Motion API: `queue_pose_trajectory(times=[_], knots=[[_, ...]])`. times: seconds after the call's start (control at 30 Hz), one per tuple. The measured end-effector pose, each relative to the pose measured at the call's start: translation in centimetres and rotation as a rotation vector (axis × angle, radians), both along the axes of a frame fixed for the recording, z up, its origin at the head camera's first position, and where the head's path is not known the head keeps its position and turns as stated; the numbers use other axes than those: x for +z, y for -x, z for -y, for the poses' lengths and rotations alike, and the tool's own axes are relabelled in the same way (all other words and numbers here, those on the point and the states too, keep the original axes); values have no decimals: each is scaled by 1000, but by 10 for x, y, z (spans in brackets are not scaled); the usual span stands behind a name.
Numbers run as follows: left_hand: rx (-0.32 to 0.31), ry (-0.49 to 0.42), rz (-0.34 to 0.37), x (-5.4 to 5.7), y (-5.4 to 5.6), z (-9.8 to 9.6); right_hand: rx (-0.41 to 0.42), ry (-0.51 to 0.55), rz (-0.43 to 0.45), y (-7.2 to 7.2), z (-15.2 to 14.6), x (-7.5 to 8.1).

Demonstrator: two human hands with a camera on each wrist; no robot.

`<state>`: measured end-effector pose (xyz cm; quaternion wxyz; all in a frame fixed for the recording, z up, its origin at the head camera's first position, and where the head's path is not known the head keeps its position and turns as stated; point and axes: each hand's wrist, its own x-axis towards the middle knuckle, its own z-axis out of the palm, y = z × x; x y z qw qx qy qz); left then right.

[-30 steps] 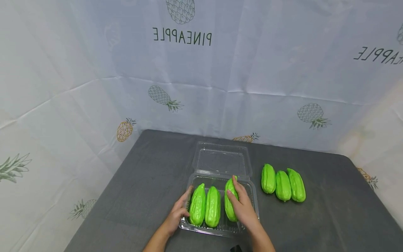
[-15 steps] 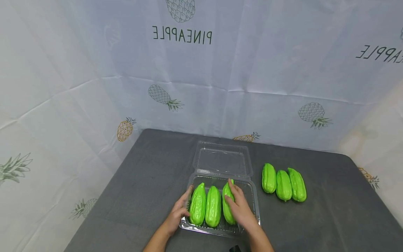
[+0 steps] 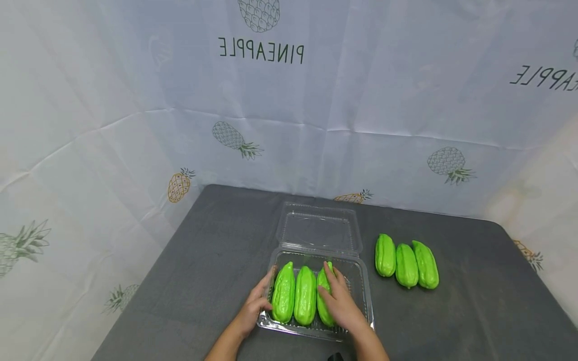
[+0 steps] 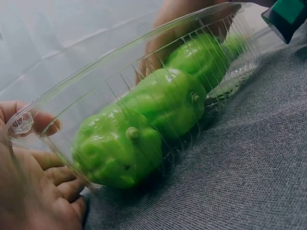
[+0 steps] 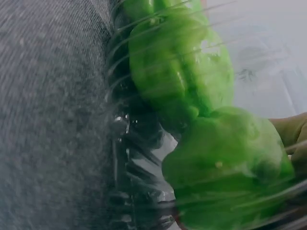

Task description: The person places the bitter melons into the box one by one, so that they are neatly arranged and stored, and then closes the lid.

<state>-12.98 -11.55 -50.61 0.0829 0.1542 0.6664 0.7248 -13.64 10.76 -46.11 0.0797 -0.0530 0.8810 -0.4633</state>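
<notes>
A clear plastic clamshell container (image 3: 298,331) stands with its lid (image 3: 321,230) folded back. My left hand (image 3: 252,307) holds its left side; the left wrist view shows the thumb over the rim and the other fingers outside the wall. Inside, two glossy, ridged green gourds lie side by side, a left gourd (image 3: 283,296) and a middle gourd (image 3: 305,297). Against the middle one lies a third green gourd (image 3: 324,315), with my right hand (image 3: 341,305) over it, thumb on its left and fingers along its right. In the right wrist view, this gourd (image 5: 225,167) shows through the container wall.
On the dark grey cloth-covered table (image 3: 217,240), three more green gourds (image 3: 407,265) lie close together right of the container. A pineapple-print curtain (image 3: 384,100) hangs behind the table. A small black object (image 3: 335,357) shows at the bottom edge.
My right hand has brought the third gourd leftward and slightly nearer inside the container, up to the middle one. The left hand has kept its place on the container.
</notes>
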Motion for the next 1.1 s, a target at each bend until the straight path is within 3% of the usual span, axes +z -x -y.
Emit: queue_pose_trajectory(times=[0.13, 0.33, 0.63, 1.1], knots=[[-16, -18, -31, -1, 0, 1, 7, -3, 15, -1, 1, 1], [-7, -13, -10, 0, -1, 0, 29, -22, 38, -1, 1, -1], [-11, -20, -41, -1, 0, 0, 42, -56, 45, 0, 0, -2], [-6, -7, 12, 0, 0, 0, 67, -50, 66, 1, -1, 0]])
